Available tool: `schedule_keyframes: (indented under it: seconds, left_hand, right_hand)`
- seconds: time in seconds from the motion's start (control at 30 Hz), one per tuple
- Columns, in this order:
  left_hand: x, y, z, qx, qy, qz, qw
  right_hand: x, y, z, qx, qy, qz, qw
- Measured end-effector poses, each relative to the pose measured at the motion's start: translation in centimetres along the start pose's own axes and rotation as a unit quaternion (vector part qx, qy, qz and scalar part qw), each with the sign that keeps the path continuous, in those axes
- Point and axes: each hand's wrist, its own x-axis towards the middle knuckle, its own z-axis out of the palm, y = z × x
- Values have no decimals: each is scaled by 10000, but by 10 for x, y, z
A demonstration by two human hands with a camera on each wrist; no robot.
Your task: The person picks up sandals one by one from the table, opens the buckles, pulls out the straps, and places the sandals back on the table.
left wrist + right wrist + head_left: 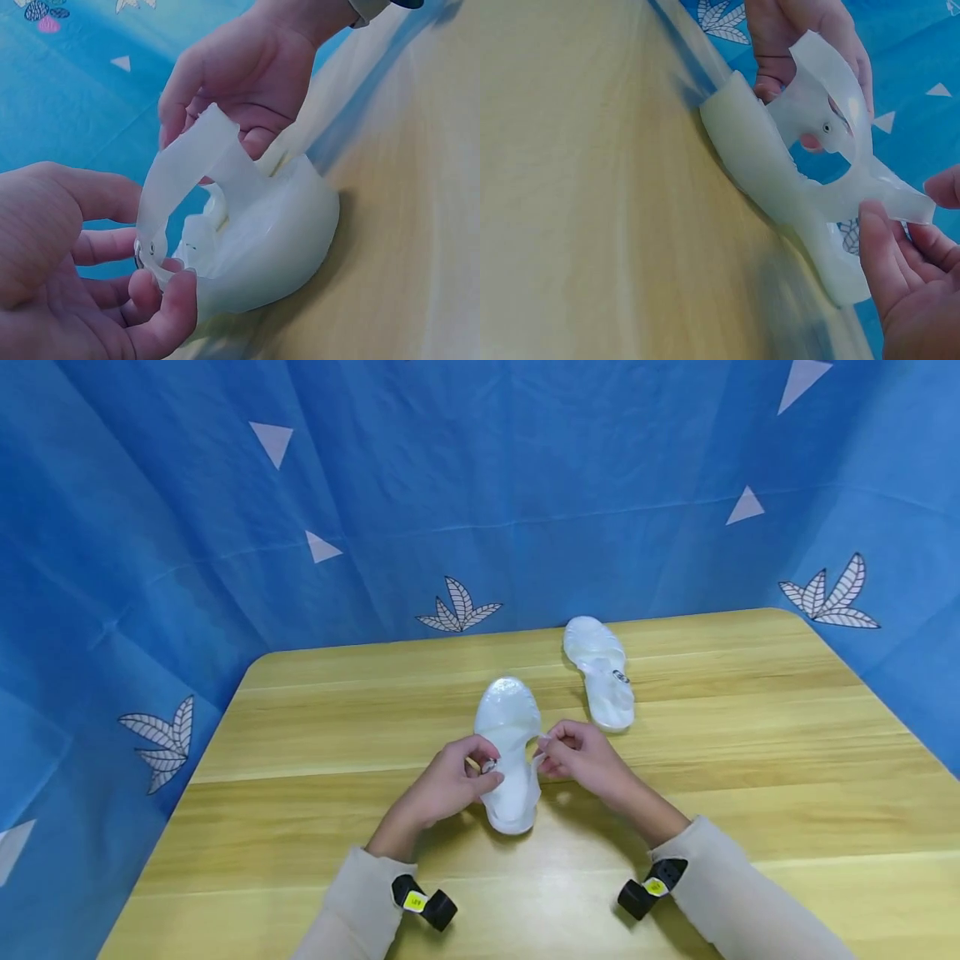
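Note:
A whitish translucent sandal (508, 706) lies near the middle of the table, its toe end away from me. My left hand (452, 778) grips its strap on the left side, beside a small round metal fitting (489, 766). On the sandal's other side, my right hand (583, 760) pinches the loose strap end (907, 201) between thumb and fingers. Seen from the left wrist, the strap (191, 161) arches up over the sole, apart from the right-hand strap. Behind and to the right lies the matching sandal (602, 672), untouched, with a dark round fitting on its strap.
The wooden table (315, 727) has rounded far corners. A blue curtain (570, 468) with white triangles and leaf prints hangs behind it and at both sides. Black bands with cameras (425, 902) sit on both wrists over light sleeves.

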Motion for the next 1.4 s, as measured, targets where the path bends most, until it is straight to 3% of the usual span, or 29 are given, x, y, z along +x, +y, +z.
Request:
schedule_keyframes:
  seconds: [0.3,0.67,0.97,1.2,1.4]
  left_hand:
    - [-6,6,12,266,-524,195,9981]
    - [-11,15,27,451,-1145,272,9920]
    - [-18,23,34,1031,-1552,468,9814]
    - [-25,28,40,857,-1916,446,9767]
    - [-25,28,43,669,-1921,298,9786]
  right_hand:
    - [-25,3,-8,-21,-152,243,9996]
    - [-53,4,-18,-98,-336,167,9992]
    - [-69,7,-23,-221,-777,-58,9967]
    - [-80,7,-30,-136,-1261,98,9919]
    - [-79,10,-33,-96,-1450,147,9893]
